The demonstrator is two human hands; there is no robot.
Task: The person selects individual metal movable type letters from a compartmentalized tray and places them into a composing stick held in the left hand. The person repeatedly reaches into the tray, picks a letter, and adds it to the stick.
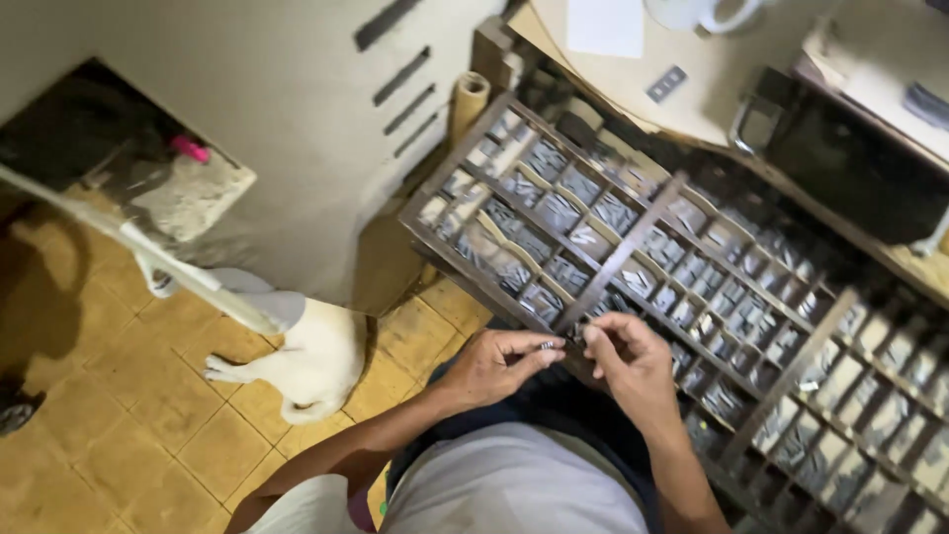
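**Both hands pinching metal type at case edge**

Left hand [491,366] and right hand [625,361] meet at the near rail of the wooden type case [633,242], fingers narrowed on a small metal piece [547,345] held between them. Case compartments hold grey metal sorts. White paper sheet [605,25] and small grey rectangular label [667,83] lie on the tan desk [692,59] above. White dog [311,361] lies on the tiled floor, left.

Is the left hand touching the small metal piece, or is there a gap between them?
Touching. The head view shows the left hand pinching the small metal piece between its fingertips, no gap visible, beside the right hand.
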